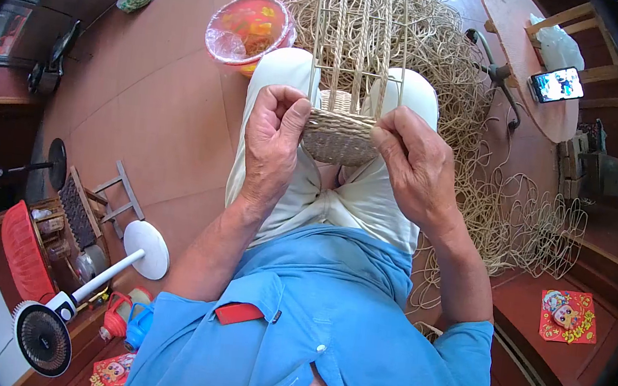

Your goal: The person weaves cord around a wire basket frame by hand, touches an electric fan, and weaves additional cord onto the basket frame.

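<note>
And there sat the woven piece (339, 142), held up over the white trousers (369, 192), slender frame (363, 33) stretching beyond! Left hand (275, 140), thumb and fingers pinched on its left edge; right hand (419, 167) pinching the right, possibly on a strand. Tangled cord (442, 71) sprawled past the knees (284, 73).

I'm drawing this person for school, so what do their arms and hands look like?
The bare left hand and bare right hand wear no gloves, and I see no watch or bracelet. Loose, short blue cloth sleeves end near the elbows, leaving the arms below uncovered. No cables or printed markings show on them.
</note>
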Demonstrator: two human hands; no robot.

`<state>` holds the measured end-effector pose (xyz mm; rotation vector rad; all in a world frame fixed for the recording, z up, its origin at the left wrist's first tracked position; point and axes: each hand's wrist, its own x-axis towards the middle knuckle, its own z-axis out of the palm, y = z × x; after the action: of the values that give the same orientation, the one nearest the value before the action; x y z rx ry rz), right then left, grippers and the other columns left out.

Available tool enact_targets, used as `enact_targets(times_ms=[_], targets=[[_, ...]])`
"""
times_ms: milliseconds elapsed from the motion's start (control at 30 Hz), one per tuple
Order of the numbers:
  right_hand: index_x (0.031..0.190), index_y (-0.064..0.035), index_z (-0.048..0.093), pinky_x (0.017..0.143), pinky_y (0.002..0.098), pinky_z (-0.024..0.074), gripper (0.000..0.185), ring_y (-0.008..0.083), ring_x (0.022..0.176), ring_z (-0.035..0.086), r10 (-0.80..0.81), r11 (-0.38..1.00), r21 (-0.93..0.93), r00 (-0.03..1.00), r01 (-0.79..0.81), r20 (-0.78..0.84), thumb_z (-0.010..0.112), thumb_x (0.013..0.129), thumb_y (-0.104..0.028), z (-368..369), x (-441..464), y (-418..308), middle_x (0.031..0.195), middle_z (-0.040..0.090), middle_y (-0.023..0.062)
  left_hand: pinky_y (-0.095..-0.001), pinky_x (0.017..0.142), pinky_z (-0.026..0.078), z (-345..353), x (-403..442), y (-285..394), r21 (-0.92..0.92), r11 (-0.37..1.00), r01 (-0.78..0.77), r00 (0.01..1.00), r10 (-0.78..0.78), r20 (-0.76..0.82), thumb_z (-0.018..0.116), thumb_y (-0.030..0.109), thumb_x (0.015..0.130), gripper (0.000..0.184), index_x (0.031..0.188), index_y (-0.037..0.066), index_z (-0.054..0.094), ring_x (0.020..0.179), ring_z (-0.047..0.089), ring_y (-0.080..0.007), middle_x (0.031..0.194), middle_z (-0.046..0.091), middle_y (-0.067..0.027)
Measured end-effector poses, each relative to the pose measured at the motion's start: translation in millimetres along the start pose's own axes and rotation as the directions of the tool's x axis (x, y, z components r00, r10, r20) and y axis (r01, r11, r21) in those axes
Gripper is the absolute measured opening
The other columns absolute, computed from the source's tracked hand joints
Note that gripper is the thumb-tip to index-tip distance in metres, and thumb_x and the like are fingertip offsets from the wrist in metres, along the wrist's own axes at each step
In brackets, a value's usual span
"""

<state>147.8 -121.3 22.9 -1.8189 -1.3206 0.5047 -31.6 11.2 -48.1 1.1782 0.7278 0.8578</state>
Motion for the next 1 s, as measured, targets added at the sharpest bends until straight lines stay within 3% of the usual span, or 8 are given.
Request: enact_targets(times_ms=[100,167,467,533,633,800,867,1000], targets=[[0.101,-0.0032,0.063,0.072,0.045,0.0549,0.013,0.0371,0.079,0.069,-0.015,0.998,-0.06,1.0,0.014,-0.024,0.069,0.105,-0.014,-0.5,2.9,-0.6,0.09,0.066,0.0165,-0.0232,0.076,0.051,-5.1,-0.8,3.0,0.018,1.0,0.002,1.0,-0.002,0.007,0.069,0.016,0.113,0.017,0.122,0.003,0.063,0.083,0.056,-0.006,0.099,0.063,0.0012],[0.101,0.0004,0.063,0.071,0.0359,0.0509,0.014,0.0234,0.074,0.057,-0.073,0.994,-0.087,0.996,0.069,-0.045,0.071,0.105,-0.011,0.3,2.7,-1.5,0.085,0.06,0.0122,-0.0246,0.078,0.053,-4.6,-2.7,4.4,0.029,1.0,0.001,1.0,-0.002,0.014,0.068,0.016,0.113,0.019,0.126,0.003,0.064,0.084,0.058,-0.0071,0.099,0.065,0.0003],[0.103,-0.0001,0.067,0.071,0.0369,0.0534,0.014,0.0215,0.075,0.064,0.095,0.991,0.083,0.986,-0.107,0.136,0.068,0.106,-0.014,-10.6,-0.4,-15.1,0.085,0.067,0.0146,-0.0291,0.084,0.056,-1.1,-7.1,10.9,0.209,0.978,-0.009,1.0,0.006,0.016,0.073,0.011,0.108,0.031,0.134,-0.001,0.062,0.09,0.064,-0.0111,0.104,0.068,-0.0052],[0.103,0.0009,0.067,0.071,0.0367,0.0535,0.015,0.0195,0.075,0.064,0.143,0.974,0.149,0.972,-0.172,0.184,0.068,0.106,-0.013,-15.9,0.1,-27.9,0.085,0.068,0.0141,-0.0307,0.083,0.057,1.5,-13.6,19.4,0.605,0.741,-0.293,0.94,0.339,0.04,0.079,0.008,0.1,0.034,0.132,0.002,0.067,0.091,0.067,-0.015,0.11,0.067,-0.0091],[0.103,0.0026,0.067,0.071,0.0362,0.0535,0.016,0.016,0.076,0.064,0.175,0.938,0.252,0.953,-0.237,0.246,0.067,0.107,-0.013,-12.1,-1.2,-40.3,0.083,0.068,0.0128,-0.0289,0.077,0.053,-5.8,-7.5,11.9,0.643,0.552,-0.53,0.827,0.503,0.25,0.081,0.009,0.1,0.031,0.129,0.006,0.074,0.085,0.06,-0.0129,0.115,0.067,-0.0074],[0.103,0.0021,0.071,0.066,0.0321,0.0499,0.017,0.0126,0.071,0.058,0.002,0.904,0.426,0.996,-0.041,0.093,0.068,0.107,-0.014,22.4,3.6,-37.6,0.079,0.065,0.0079,-0.0301,0.077,0.056,-10.3,-2.7,-1.1,0.549,0.653,-0.522,0.827,0.544,0.139,0.082,0.009,0.1,0.019,0.117,0.005,0.075,0.09,0.067,-0.0147,0.107,0.071,-0.0088],[0.104,0.0019,0.071,0.066,0.0312,0.0492,0.016,0.0115,0.072,0.058,0.073,0.886,0.452,0.994,-0.101,0.078,0.07,0.106,-0.014,18.4,10.2,-38.8,0.079,0.065,0.0074,-0.0272,0.078,0.052,-6.3,-7.6,-4.6,-0.084,0.995,-0.053,0.989,0.041,-0.141,0.077,0.013,0.106,0.014,0.116,0.004,0.075,0.087,0.063,-0.0113,0.102,0.073,-0.004],[0.107,0.0009,0.074,0.064,0.0289,0.0483,0.016,0.0099,0.073,0.058,0.119,0.926,0.361,0.993,-0.113,0.006,0.075,0.103,-0.014,23.2,21.1,-25.0,0.083,0.066,0.0068,-0.0262,0.077,0.051,-6.8,-0.1,1.9,-0.221,0.974,0.037,0.993,-0.062,-0.105,0.076,0.016,0.108,0.012,0.114,0.006,0.074,0.084,0.064,-0.0098,0.099,0.074,-0.0014]])
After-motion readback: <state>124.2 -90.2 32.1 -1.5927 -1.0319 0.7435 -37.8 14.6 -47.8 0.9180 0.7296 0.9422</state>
